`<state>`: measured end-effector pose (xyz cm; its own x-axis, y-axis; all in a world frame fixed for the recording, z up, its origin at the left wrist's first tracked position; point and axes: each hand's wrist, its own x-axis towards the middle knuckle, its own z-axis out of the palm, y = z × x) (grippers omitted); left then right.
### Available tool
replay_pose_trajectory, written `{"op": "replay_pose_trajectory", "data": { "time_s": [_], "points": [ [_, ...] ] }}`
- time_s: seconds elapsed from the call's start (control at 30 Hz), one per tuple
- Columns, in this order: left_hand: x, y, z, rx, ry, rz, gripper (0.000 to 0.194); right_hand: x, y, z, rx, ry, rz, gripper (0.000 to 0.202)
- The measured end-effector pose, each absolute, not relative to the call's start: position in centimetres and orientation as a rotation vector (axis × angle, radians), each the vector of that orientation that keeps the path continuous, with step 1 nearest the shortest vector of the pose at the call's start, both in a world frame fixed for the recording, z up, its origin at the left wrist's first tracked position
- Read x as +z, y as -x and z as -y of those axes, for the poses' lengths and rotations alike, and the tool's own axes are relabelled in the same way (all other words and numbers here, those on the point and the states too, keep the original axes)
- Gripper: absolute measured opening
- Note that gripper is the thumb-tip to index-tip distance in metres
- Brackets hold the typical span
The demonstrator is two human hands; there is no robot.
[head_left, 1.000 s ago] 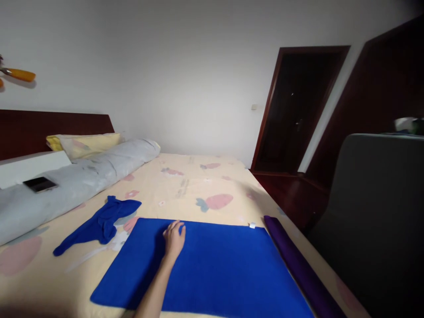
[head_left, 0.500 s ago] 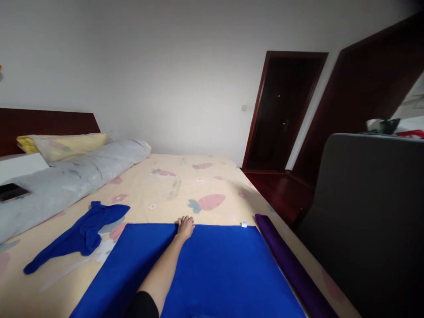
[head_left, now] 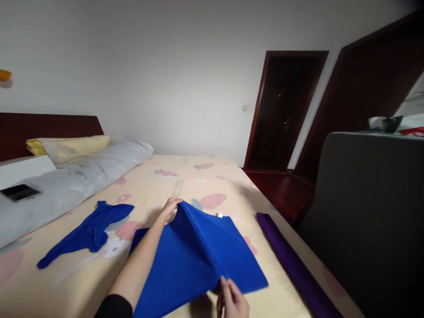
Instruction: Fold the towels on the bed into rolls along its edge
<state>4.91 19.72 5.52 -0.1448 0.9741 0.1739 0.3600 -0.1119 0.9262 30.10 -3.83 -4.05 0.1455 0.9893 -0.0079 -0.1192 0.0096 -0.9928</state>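
Note:
A blue cloth [head_left: 185,260] with a small white tag [head_left: 220,215] on its far edge is raised off the bed along a ridge between my two hands. My left hand [head_left: 171,206] is closed on its far edge. At the near edge my right hand [head_left: 232,298] pinches the same cloth between thumb and fingers. Left of the cloth lies a crumpled blue garment-like piece [head_left: 94,229], touched by neither hand. A long purple roll [head_left: 294,260] rests to the right, apart from the cloth.
The patterned bedsheet [head_left: 185,185] lies under everything. A grey-white wrapped roll [head_left: 99,172] bears a phone [head_left: 20,192] on the left, with a yellow pillow [head_left: 79,145] behind. A dark grey panel [head_left: 361,212] stands right of the bed. A dark door [head_left: 281,110] is at the back.
The blue cloth lay flat and wide; now its middle is lifted and its sides slope down. My left hand has risen with the far edge. My right hand has come into view, gripping the near edge.

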Motion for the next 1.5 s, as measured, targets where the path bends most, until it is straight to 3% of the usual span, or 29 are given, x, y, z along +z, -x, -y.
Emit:
{"op": "replay_pose_trajectory", "data": {
  "time_s": [0.27,0.47,0.73,0.97,1.3,1.5],
  "points": [
    [15.4,0.8,-13.0,1.602,-1.336,-1.169,0.037,9.5,-34.0,-4.8,0.711,1.008,1.154,0.048],
    [19.3,1.8,-7.5,1.605,-1.322,-0.998,0.044,15.3,-35.9,-9.6,0.441,0.974,1.364,0.048],
    [20.3,1.9,-4.9,1.732,-1.309,-1.099,0.046,16.9,-36.6,-11.9,0.642,0.834,1.400,0.063],
    [20.6,2.4,-3.7,1.690,-1.346,-1.214,0.056,17.6,-37.3,-12.2,0.546,0.815,1.622,0.048],
    [20.9,3.7,-2.6,1.631,-1.649,-1.525,0.044,18.4,-37.9,-12.0,0.692,0.826,1.638,0.058],
    [21.8,3.3,-1.0,1.716,-2.135,-1.665,0.034,19.8,-38.7,-9.9,0.405,0.843,1.698,0.053]
  ]
}}
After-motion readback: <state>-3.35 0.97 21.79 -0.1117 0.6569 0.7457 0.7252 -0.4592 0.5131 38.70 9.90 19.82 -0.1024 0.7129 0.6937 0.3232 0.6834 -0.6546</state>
